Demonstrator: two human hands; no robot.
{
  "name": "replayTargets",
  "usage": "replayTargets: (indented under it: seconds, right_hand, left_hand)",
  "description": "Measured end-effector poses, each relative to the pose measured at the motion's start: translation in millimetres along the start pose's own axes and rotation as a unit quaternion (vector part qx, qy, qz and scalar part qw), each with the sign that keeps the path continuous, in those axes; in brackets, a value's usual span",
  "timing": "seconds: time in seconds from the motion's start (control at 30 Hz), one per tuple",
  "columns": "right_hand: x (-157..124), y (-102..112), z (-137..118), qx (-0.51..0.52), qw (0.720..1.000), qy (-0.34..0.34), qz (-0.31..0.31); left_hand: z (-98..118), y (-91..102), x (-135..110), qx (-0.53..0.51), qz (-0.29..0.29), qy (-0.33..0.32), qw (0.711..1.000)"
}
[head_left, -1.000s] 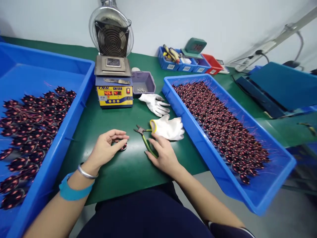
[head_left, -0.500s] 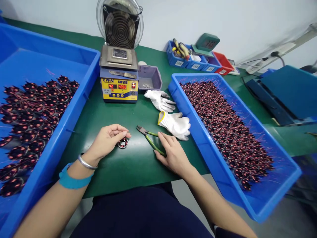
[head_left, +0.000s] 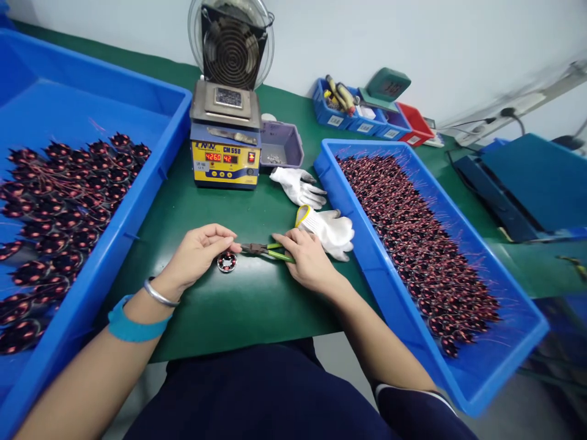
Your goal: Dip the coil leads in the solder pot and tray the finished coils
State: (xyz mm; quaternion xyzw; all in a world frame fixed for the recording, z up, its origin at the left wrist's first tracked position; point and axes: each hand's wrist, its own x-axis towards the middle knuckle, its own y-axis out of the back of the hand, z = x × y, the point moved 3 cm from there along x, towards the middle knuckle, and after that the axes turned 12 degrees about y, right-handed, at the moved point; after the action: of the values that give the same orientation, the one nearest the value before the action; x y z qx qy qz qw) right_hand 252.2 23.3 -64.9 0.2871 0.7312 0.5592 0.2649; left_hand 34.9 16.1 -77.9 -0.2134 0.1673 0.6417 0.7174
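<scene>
My left hand (head_left: pixel 200 253) is closed in a pinch at a small motor stator (head_left: pixel 227 262), a ring with copper windings that shows just below my fingertips. Whatever thin wires lie between the fingers are too small to make out. Green-handled cutting pliers (head_left: pixel 263 249) are gripped in my right hand (head_left: pixel 308 260). Their jaws point left and lie right by my left fingertips, above the stator; whether they touch a wire I cannot tell. White work gloves (head_left: pixel 326 231) lie on the green table just beyond my right hand.
Blue trays full of stators stand left (head_left: pixel 151 177) and right (head_left: pixel 380 256). Behind my hands are a yellow-and-blue solder pot (head_left: pixel 225 162), a fan (head_left: pixel 233 52) and a purple bin (head_left: pixel 282 143). Small blue bins (head_left: pixel 334 119) and a red bin (head_left: pixel 415 125) line the wall.
My right hand has brought the pliers left to my left fingertips, and the handles have come closer together. My left hand keeps its pinch by the stator. The whole view has shifted slightly.
</scene>
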Motion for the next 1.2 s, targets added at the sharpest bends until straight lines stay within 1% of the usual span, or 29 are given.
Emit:
replayTargets:
  seconds: [0.1,0.23,0.37,0.47,0.57,0.73,0.97,1.2]
  right_hand:
    - [-4.3,7.4,4.1,0.041,0.999,0.013,-0.008]
    - [-2.4,15.0,0.6,0.091,0.995,0.028,-0.003]
    - [9.5,19.1,-6.3,0.051,0.998,0.028,-0.017]
    - [15.3,21.4,-10.2,0.028,0.998,0.041,-0.027]
    - [15.9,23.7,-11.6,0.009,0.999,0.046,-0.025]
    - [13.8,25.3,-11.1,-0.031,0.999,0.035,-0.019]
    - [14.5,26.2,-14.4,-0.047,0.998,0.034,-0.029]
    - [16.5,27.7,-14.6,-0.043,0.998,0.019,-0.05]
  left_hand:
    - [0.3,0.0,-0.2,0.014,-0.001,-0.005,1.0]
    - [0.1,-1.3,-0.1,0.037,-0.008,-0.013,0.999]
    - [-1.0,-1.7,0.3,0.038,-0.019,-0.011,0.999]
    - [-0.8,-1.7,-0.1,0.037,-0.022,-0.014,0.999]
    - [-0.3,-2.4,-0.5,0.037,-0.025,-0.014,0.999]
    - [-0.3,-3.0,-0.8,0.042,-0.027,-0.013,0.999]
    - [-0.3,-2.6,-1.1,0.048,-0.043,-0.013,0.998]
    - [0.2,-3.3,-0.9,0.049,-0.035,-0.013,0.998]
